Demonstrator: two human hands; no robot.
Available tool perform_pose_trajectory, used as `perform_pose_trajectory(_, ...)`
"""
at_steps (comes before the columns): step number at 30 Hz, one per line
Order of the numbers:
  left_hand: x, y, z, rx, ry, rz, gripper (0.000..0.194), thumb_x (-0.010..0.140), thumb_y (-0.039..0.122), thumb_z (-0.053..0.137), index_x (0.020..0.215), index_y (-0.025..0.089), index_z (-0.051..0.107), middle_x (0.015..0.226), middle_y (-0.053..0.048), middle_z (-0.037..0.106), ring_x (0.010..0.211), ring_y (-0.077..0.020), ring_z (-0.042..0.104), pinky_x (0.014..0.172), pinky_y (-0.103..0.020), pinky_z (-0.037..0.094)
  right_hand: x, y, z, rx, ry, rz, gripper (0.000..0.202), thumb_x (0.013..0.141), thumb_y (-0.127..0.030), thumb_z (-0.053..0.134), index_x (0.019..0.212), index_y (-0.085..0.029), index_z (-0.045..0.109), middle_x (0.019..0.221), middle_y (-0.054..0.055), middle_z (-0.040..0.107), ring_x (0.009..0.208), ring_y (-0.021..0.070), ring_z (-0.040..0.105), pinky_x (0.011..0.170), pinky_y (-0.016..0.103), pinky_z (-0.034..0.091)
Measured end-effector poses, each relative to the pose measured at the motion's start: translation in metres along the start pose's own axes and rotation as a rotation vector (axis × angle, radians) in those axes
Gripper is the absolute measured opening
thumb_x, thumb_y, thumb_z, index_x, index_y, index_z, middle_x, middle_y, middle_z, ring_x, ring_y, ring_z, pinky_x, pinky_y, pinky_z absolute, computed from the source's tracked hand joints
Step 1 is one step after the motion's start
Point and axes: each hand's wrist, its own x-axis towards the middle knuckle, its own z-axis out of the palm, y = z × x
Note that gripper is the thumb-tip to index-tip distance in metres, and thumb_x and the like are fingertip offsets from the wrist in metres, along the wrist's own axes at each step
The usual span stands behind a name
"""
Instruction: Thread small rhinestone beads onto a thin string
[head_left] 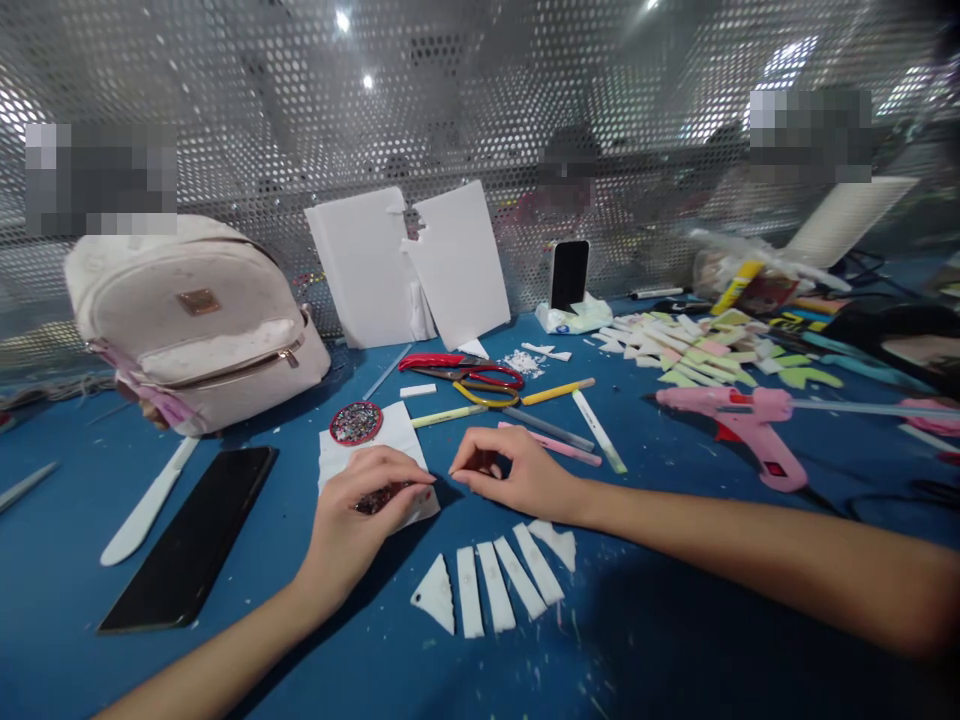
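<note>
My left hand (367, 510) curls over a sheet of white paper (405, 430), thumb and forefinger drawn together. Dark glittery bits show beneath its fingers; what the tips hold is unclear. Just to the right, my right hand (517, 470) makes a pinch close to the left fingertips, and anything in it is too small to name. A red-rimmed round lid of glitter or sequins (356, 423) rests on the paper. In front of the hands, several white foam strips (495, 585) lie in a row between a triangular piece (436, 597) and a tail-shaped piece (556, 542).
A black phone (191, 540) and white plastic knife (150, 500) lie left, before a pale backpack (202, 330). Red-handled scissors (457, 368) and markers (559, 392) lie beyond the hands. A pink glue gun (750, 420) and a foam-scrap pile (697, 345) occupy the right.
</note>
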Motion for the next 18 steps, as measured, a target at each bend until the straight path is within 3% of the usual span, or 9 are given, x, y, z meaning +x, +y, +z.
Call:
perform_pose_trajectory(5, 0.007, 0.000, 0.001, -0.057, 0.000, -0.002, 0.021, 0.088, 0.015, 0.062, 0.089, 0.025, 0.080, 0.085, -0.004, 0.074, 0.080, -0.0173, 0.068, 0.072, -0.028, 0.053, -0.001, 0.001, 0.000, 0.008, -0.019, -0.020, 0.007, 0.091, -0.023, 0.063, 0.091, -0.017, 0.067, 0.075, -0.001, 0.064, 0.064, 0.0110, 0.056, 0.055, 0.023, 0.039)
perform_pose_trajectory(10, 0.009, -0.003, -0.004, 0.039, 0.020, 0.062, 0.020, 0.089, 0.018, 0.060, 0.090, 0.024, 0.080, 0.087, -0.005, 0.078, 0.079, -0.0187, 0.070, 0.073, -0.030, 0.056, 0.000, 0.007, 0.003, -0.002, -0.030, -0.060, 0.010, 0.093, -0.027, 0.063, 0.099, -0.019, 0.065, 0.080, 0.000, 0.066, 0.070, 0.0131, 0.060, 0.060, 0.024, 0.043)
perform_pose_trajectory(13, 0.009, -0.003, -0.008, 0.059, 0.025, 0.099, 0.020, 0.088, 0.019, 0.061, 0.088, 0.022, 0.080, 0.085, -0.006, 0.080, 0.078, -0.0198, 0.073, 0.074, -0.031, 0.057, 0.001, 0.000, 0.001, -0.089, 0.178, -0.125, 0.026, 0.091, -0.029, 0.066, 0.114, -0.021, 0.059, 0.110, 0.007, 0.062, 0.093, 0.0186, 0.059, 0.070, 0.029, 0.048)
perform_pose_trajectory(16, 0.008, -0.002, -0.011, 0.058, 0.024, 0.132, 0.018, 0.085, 0.019, 0.062, 0.085, 0.022, 0.080, 0.085, -0.006, 0.080, 0.078, -0.0205, 0.074, 0.075, -0.030, 0.057, -0.004, -0.021, -0.009, -0.113, 0.429, -0.226, 0.021, 0.098, -0.025, 0.053, 0.118, -0.022, 0.055, 0.117, 0.009, 0.055, 0.102, 0.0208, 0.056, 0.084, 0.036, 0.050)
perform_pose_trajectory(18, 0.006, -0.001, -0.012, 0.059, 0.033, 0.147, 0.017, 0.085, 0.020, 0.063, 0.085, 0.023, 0.080, 0.084, -0.006, 0.080, 0.078, -0.0203, 0.075, 0.075, -0.030, 0.058, -0.011, -0.040, -0.018, -0.104, 0.488, -0.233, 0.022, 0.101, -0.027, 0.048, 0.121, -0.023, 0.055, 0.124, 0.011, 0.054, 0.109, 0.0221, 0.055, 0.093, 0.039, 0.049)
